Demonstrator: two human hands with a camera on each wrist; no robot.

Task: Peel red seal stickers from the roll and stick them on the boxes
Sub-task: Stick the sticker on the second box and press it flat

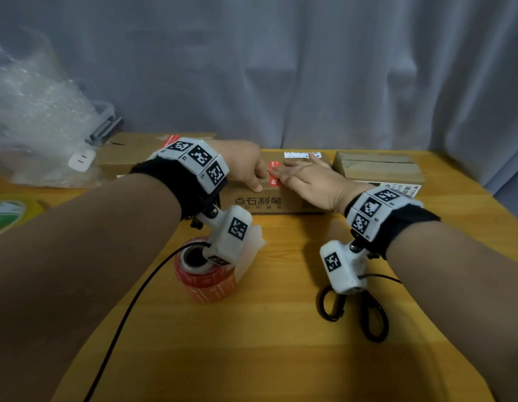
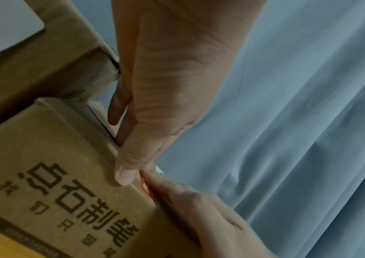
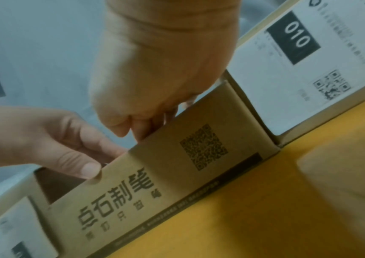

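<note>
1. Head view: both hands meet on top of the middle cardboard box [image 1: 269, 201], the one printed with dark Chinese characters on its near face.
2. A red seal sticker [image 1: 274, 173] lies on the box top between the two hands, running toward the near edge.
3. The left hand [image 1: 242, 163] has its fingers curled over the box top just left of the sticker, its thumb tip [image 2: 125, 176] pressed on the near top edge; it steadies the box rather than enclosing anything.
4. The right hand [image 1: 305, 179] lies flat with fingers stretched out, fingertips [image 1: 276, 171] pressing on the sticker.
5. The roll of red stickers [image 1: 207, 275] stands on the yellow tabletop [image 1: 281, 329] under the left wrist, near the person.
6. Black-handled scissors [image 1: 353, 311] lie on the tabletop under the right wrist.
7. Left of the left hand sits another cardboard box [image 1: 130, 153] with a red sticker [image 1: 168, 140] on top.
8. Right of the right hand sits a third box [image 1: 379, 166] with a white shipping label [image 3: 307, 66] on its near face.
9. Clear plastic packaging [image 1: 34, 111] is heaped far left of the left hand.
</note>
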